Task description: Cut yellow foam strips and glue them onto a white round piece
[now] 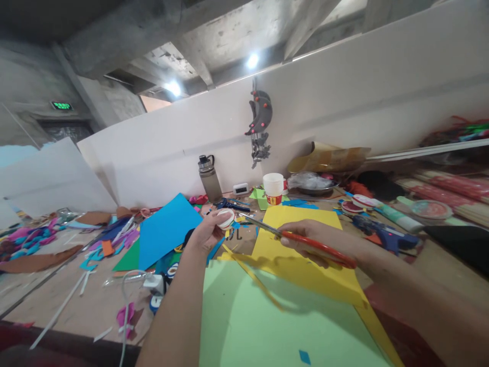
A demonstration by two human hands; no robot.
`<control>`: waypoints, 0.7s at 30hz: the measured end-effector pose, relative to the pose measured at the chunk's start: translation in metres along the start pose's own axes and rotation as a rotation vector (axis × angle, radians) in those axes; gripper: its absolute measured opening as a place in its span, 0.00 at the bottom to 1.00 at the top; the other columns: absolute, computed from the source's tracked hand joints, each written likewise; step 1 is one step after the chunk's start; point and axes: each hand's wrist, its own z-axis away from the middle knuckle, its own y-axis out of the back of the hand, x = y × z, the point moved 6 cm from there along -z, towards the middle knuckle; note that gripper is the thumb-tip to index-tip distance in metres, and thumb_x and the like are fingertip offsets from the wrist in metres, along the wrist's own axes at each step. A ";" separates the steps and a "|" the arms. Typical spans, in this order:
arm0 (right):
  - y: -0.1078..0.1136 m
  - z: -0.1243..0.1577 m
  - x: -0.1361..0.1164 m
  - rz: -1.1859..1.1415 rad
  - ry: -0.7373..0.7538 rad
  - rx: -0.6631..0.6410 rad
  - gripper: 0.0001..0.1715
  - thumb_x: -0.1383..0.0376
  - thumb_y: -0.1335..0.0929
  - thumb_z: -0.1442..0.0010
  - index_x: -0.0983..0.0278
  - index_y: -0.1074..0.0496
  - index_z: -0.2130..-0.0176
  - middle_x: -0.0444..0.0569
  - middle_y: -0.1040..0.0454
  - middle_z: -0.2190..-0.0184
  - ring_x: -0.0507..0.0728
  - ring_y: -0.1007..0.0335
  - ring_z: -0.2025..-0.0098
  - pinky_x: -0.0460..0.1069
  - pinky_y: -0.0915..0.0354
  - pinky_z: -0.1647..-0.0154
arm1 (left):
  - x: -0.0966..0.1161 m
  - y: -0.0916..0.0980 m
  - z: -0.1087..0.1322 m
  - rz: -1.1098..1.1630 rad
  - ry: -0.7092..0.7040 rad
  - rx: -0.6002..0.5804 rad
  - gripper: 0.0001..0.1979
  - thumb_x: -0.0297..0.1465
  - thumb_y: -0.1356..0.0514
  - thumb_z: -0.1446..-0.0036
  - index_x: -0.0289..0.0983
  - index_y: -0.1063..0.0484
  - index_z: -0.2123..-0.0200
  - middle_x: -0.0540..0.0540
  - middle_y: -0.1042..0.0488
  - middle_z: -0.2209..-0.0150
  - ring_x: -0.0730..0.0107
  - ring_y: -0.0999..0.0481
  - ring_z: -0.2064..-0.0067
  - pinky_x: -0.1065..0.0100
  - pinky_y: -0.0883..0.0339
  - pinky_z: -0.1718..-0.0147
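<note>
Pinched in the fingers of my left hand (pixel 206 233) is a small round white disc (pixel 226 218) with a reddish ring near its edge. My right hand (pixel 307 238) grips red-handled scissors (pixel 321 248), their metal blades pointing left towards the disc. The blade tips look close to the disc's right edge; whether they touch it I cannot tell. Small blue and yellow scraps lie around the tips. Below both hands are a light green sheet (pixel 267 326) and a yellow sheet (pixel 317 216), with a thin yellow strip (pixel 260 283) across them.
Left of my hands lies a blue sheet (pixel 168 232). Behind stand a grey bottle (pixel 210 181) and stacked paper cups (pixel 273 184). A blue glue gun (pixel 385 232) lies to the right. A white charger (pixel 154 284) with its cable is near my left forearm. A white partition (pixel 160 148) closes the back.
</note>
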 end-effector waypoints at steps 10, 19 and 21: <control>-0.003 0.000 0.000 0.009 -0.005 -0.039 0.28 0.42 0.33 0.49 0.63 0.34 0.64 0.36 0.40 0.83 0.45 0.44 0.88 0.40 0.48 0.90 | -0.005 0.006 -0.007 -0.019 0.013 -0.039 0.10 0.22 0.33 0.57 0.34 0.26 0.67 0.46 0.22 0.70 0.72 0.23 0.74 0.76 0.30 0.79; -0.002 0.001 0.000 0.010 0.003 -0.021 0.28 0.41 0.33 0.50 0.62 0.35 0.67 0.36 0.40 0.84 0.45 0.45 0.89 0.41 0.49 0.91 | -0.006 0.007 -0.008 -0.016 0.013 -0.020 0.10 0.21 0.33 0.58 0.33 0.26 0.68 0.46 0.22 0.70 0.72 0.23 0.74 0.75 0.28 0.76; -0.003 0.000 0.002 -0.002 0.011 -0.026 0.27 0.41 0.33 0.50 0.62 0.35 0.68 0.37 0.40 0.84 0.45 0.45 0.89 0.40 0.49 0.91 | -0.006 0.007 -0.007 -0.017 0.021 -0.026 0.10 0.21 0.33 0.58 0.33 0.27 0.69 0.47 0.22 0.71 0.73 0.23 0.75 0.76 0.29 0.77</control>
